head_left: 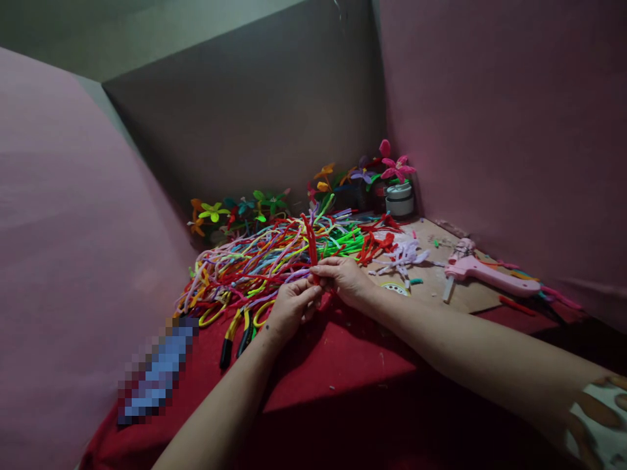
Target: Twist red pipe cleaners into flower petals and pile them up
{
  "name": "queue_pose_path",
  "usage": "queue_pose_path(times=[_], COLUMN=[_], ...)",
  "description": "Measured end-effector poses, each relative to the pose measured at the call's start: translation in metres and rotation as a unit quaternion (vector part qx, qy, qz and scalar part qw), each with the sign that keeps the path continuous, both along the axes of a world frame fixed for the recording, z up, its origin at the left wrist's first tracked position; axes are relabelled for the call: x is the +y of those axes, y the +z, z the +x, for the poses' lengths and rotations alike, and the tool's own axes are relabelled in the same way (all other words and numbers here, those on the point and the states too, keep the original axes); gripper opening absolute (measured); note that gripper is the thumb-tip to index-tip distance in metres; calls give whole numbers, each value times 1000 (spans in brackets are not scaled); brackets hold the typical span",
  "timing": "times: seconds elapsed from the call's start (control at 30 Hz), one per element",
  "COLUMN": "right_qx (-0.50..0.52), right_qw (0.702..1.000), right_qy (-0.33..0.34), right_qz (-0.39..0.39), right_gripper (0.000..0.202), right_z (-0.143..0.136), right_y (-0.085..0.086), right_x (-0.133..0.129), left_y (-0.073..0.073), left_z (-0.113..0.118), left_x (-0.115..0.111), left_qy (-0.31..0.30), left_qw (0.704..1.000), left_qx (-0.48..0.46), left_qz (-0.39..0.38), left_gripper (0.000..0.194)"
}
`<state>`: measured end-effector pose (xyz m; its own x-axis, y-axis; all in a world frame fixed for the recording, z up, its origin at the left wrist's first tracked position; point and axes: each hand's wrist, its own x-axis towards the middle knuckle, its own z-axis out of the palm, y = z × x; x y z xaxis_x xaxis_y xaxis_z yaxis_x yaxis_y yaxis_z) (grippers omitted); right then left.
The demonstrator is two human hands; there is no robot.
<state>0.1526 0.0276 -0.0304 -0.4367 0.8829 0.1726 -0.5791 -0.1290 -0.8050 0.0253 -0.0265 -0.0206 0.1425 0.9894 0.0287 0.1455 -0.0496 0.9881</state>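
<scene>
**Two hands pinch a red pipe cleaner at a crowded craft desk**

A person's left hand [290, 305] and right hand [345, 277] meet at the middle of the desk [343, 365], which is draped in a red cloth. Both sets of fingers are closed together on the lower end of a red pipe cleaner [310, 243], which stands nearly upright and rises from the pinch in a narrow bend. The two hands touch each other at the grip.

Just behind the hands lies a tangled heap of pipe cleaners [255, 264] in red, yellow, green, pink, blue and purple, spreading from the left wall to the centre. Pliers with yellow-and-black handles [235, 336] rest at the near edge of the heap, just left of the left hand. Finished pipe-cleaner flowers [230, 214] lie along the back wall, and more flowers [386, 170] stand in the far right corner beside a small white round container [400, 200].

To the right of the hands, a sheet of brown board [470, 294] covers part of the desk. On it lie a pale purple pipe-cleaner piece [405, 254] and a pink glue gun [484, 273], well apart from the hands. Pink panels [504, 117] close in the workspace on both sides.
</scene>
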Motion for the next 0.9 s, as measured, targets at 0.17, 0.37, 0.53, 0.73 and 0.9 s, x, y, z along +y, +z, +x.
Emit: queue_pose_path(times=[0.17, 0.37, 0.53, 0.73, 0.9], right_qx=[-5, 7, -2, -45, -78], right_qw=[1000, 999, 999, 997, 996], right_qy=[7, 37, 37, 32, 15], right_qz=[-8, -30, -39, -52, -29], right_gripper=[18, 18, 16, 18, 19], right_z=[0, 1, 2, 2, 5], right_y=[-2, 1, 4, 2, 9], right_x=[1, 1, 0, 2, -3], left_y=[-2, 1, 0, 5, 11], left_z=[0, 1, -1, 1, -4], left_x=[-1, -3, -3, -4, -6], left_qy=[2, 10, 19, 13, -17], left_qw=[1000, 999, 998, 999, 998], left_qx=[-23, -27, -38, 10, 6], left_qz=[-21, -28, -44, -38, -53], left_gripper=[25, 27, 28, 26, 19])
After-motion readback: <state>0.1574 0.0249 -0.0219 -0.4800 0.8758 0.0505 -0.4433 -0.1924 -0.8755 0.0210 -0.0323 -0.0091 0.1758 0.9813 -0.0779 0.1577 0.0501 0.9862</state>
